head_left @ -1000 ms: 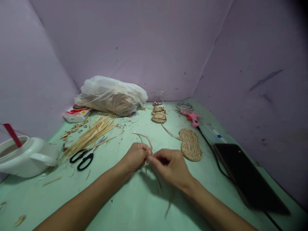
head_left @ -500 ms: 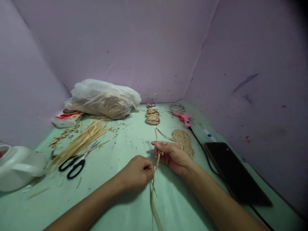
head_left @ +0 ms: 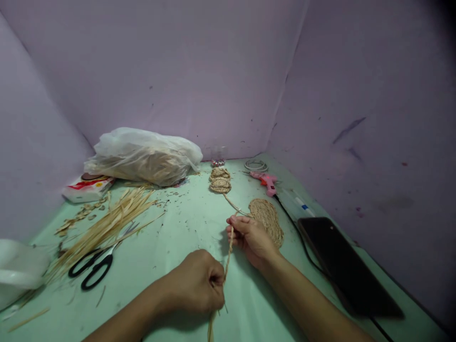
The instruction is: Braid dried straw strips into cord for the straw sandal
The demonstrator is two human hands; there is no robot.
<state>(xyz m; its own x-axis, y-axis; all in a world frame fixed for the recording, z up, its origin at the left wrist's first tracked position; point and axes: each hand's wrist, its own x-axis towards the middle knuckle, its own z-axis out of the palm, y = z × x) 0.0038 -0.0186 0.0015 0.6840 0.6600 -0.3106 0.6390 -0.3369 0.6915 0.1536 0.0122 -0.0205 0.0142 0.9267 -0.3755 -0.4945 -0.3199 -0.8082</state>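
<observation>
Beneath the cord (head_left: 229,252) lies green tabletop (head_left: 169,240) (walls (head_left: 213,71) purple).

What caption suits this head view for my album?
Left hand and right hand hold a straw-coloured cord, with scissors lying left and a pink glue gun beyond.

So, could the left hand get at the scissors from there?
Probably yes: the scissors lie with their black handles uncovered and mostly bare tabletop between, though the left hand is gripping the cord.
</observation>
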